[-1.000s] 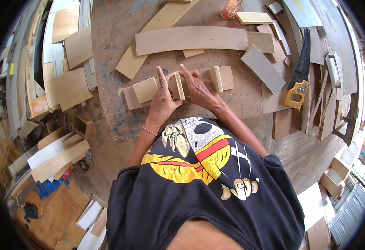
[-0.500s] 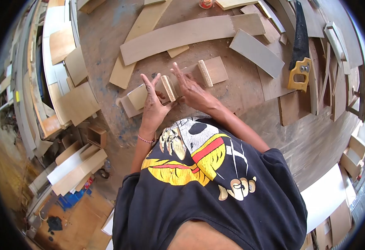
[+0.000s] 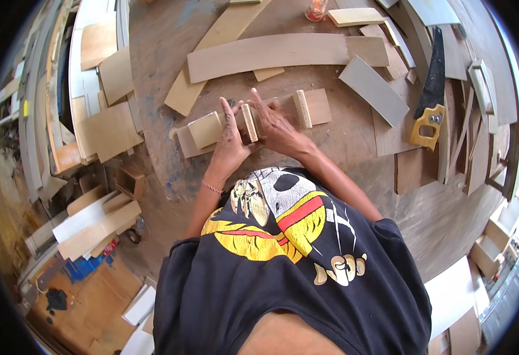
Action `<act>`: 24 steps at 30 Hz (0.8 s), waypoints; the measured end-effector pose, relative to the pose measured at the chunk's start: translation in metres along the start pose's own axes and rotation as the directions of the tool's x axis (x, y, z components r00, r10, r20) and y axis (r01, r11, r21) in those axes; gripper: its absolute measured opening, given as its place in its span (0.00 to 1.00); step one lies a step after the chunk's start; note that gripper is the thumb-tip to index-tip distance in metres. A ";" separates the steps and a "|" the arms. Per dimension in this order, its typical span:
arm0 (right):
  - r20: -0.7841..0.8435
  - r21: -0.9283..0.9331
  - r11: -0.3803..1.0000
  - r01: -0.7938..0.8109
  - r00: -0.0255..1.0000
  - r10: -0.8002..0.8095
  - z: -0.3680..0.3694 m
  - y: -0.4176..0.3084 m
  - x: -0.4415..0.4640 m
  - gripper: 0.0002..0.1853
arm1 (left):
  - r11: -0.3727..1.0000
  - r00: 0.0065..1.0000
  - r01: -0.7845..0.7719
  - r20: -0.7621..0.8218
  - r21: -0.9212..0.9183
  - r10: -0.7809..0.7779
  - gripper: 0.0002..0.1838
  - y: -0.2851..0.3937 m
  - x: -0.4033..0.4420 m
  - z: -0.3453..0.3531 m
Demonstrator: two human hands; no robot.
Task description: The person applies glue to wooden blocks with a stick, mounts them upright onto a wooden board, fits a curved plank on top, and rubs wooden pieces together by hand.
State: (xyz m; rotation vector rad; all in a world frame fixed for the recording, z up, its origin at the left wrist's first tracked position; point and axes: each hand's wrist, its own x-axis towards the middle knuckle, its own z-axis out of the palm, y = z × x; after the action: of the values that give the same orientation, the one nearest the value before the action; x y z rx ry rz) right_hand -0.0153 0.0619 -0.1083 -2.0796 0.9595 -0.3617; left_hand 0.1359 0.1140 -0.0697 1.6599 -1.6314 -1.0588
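Observation:
A flat wooden strip (image 3: pixel 318 106) lies on the worktable with small blocks on it. An upright block (image 3: pixel 249 123) stands at its middle between my two hands. My left hand (image 3: pixel 231 142) is at the block's left side, index finger stretched up and the other fingers partly hidden behind the block. On the other side, my right hand (image 3: pixel 278 127) touches or nearly touches the block, fingers extended and apart. Another upright block (image 3: pixel 302 109) stands just right of my right hand. A flat light-coloured piece (image 3: pixel 205 129) lies on the strip's left part.
Beyond my hands a long curved board (image 3: pixel 268 56) crosses a diagonal board (image 3: pixel 182 92). A grey board (image 3: pixel 373 90) and a handsaw (image 3: pixel 430 94) lie to the right. A red can (image 3: pixel 315 10) stands at the far edge. Stacked panels (image 3: pixel 111 131) fill the left side.
The camera view has shifted down and left, then back. My hands have stayed around the middle block, with small shifts of the fingers.

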 end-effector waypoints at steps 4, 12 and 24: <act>0.044 0.043 0.999 -0.031 0.999 0.029 -0.002 0.000 0.002 0.61 | 0.995 0.996 0.088 0.011 -0.042 -0.088 0.70 0.003 0.001 -0.004; -0.132 -0.114 0.973 0.202 0.967 -0.216 -0.002 0.006 0.001 0.60 | 0.995 0.996 -0.060 -0.057 0.080 0.065 0.70 -0.011 -0.001 0.000; -0.042 -0.139 0.989 0.058 0.997 -0.065 -0.006 0.002 0.001 0.58 | 0.998 0.997 -0.059 -0.044 0.025 0.060 0.69 -0.013 -0.001 0.000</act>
State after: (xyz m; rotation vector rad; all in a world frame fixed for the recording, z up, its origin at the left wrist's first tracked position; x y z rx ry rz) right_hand -0.0193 0.0573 -0.1060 -2.2391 0.9736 -0.3866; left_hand 0.1425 0.1157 -0.0809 1.6287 -1.6598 -0.9695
